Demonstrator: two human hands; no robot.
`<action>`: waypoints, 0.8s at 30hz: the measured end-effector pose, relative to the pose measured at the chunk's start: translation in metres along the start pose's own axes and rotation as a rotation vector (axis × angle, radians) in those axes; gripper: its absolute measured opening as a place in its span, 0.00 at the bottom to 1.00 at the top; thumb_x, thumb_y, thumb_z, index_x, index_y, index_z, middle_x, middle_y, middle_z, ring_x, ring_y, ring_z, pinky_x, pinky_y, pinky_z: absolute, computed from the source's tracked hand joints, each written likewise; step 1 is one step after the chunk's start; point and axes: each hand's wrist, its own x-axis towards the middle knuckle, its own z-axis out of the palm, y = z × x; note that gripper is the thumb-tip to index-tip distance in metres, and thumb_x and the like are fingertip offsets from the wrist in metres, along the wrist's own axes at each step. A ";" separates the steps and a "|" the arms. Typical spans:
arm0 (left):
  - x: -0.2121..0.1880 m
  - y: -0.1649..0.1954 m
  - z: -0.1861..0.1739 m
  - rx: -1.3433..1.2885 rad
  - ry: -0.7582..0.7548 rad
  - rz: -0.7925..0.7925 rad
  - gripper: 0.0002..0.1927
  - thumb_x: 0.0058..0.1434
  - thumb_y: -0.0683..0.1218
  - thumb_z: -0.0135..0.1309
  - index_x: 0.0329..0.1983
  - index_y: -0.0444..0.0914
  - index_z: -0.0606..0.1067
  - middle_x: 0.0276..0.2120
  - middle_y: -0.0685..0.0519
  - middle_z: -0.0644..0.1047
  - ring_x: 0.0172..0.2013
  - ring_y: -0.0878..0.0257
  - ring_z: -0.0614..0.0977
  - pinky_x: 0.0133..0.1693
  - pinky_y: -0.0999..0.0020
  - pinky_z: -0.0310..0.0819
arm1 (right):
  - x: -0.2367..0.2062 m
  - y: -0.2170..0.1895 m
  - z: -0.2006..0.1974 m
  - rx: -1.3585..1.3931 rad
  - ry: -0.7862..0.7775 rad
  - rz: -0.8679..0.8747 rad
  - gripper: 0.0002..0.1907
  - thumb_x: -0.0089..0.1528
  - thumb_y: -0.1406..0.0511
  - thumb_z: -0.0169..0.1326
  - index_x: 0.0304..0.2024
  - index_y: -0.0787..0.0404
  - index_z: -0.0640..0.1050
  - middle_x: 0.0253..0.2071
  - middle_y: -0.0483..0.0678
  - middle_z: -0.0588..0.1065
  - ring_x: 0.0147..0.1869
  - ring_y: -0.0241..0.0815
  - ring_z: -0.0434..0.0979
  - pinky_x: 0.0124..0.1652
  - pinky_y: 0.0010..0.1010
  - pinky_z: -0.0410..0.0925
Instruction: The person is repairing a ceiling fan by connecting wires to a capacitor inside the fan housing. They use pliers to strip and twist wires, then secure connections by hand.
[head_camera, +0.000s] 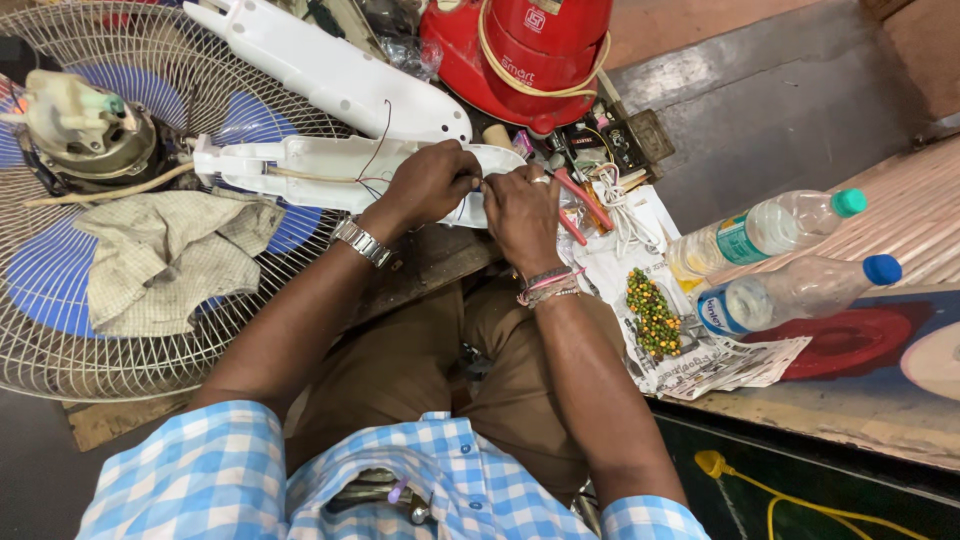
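Observation:
A white plastic fan housing shell (300, 165) lies across the wooden board in front of me, with thin wires running over it. My left hand (428, 185), with a metal watch on the wrist, pinches something small at the shell's right end. My right hand (520, 215), wearing a ring and thread bracelets, meets it there, fingertips touching; what they pinch is hidden, probably a wire. Red-handled pliers (585, 205) lie just right of my right hand.
A fan guard with blue blades (60, 290), a motor (85, 130) and a rag (165, 255) sit left. A second white shell (320, 65) and a red appliance (530, 55) lie behind. Two plastic bottles (770, 225), newspaper with a beaded garland (652, 315), and small parts lie right.

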 end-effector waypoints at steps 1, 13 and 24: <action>-0.001 0.000 -0.001 0.002 -0.002 0.002 0.08 0.60 0.46 0.57 0.37 0.38 0.81 0.35 0.45 0.77 0.39 0.44 0.80 0.40 0.49 0.72 | -0.001 0.001 0.005 0.059 -0.066 0.070 0.07 0.66 0.61 0.58 0.39 0.58 0.81 0.37 0.48 0.79 0.51 0.51 0.74 0.51 0.47 0.61; -0.003 -0.001 -0.003 -0.019 0.033 0.035 0.08 0.61 0.47 0.57 0.38 0.39 0.81 0.35 0.45 0.77 0.39 0.44 0.79 0.40 0.48 0.71 | 0.000 0.010 -0.012 0.024 0.054 0.040 0.09 0.61 0.63 0.61 0.44 0.54 0.84 0.37 0.46 0.80 0.50 0.50 0.75 0.47 0.47 0.60; 0.001 -0.006 0.002 0.015 0.017 -0.005 0.08 0.60 0.47 0.57 0.37 0.39 0.81 0.35 0.44 0.77 0.39 0.44 0.80 0.40 0.48 0.72 | 0.006 0.000 -0.012 -0.054 0.067 -0.109 0.07 0.63 0.62 0.63 0.41 0.55 0.83 0.35 0.45 0.79 0.50 0.48 0.75 0.51 0.48 0.60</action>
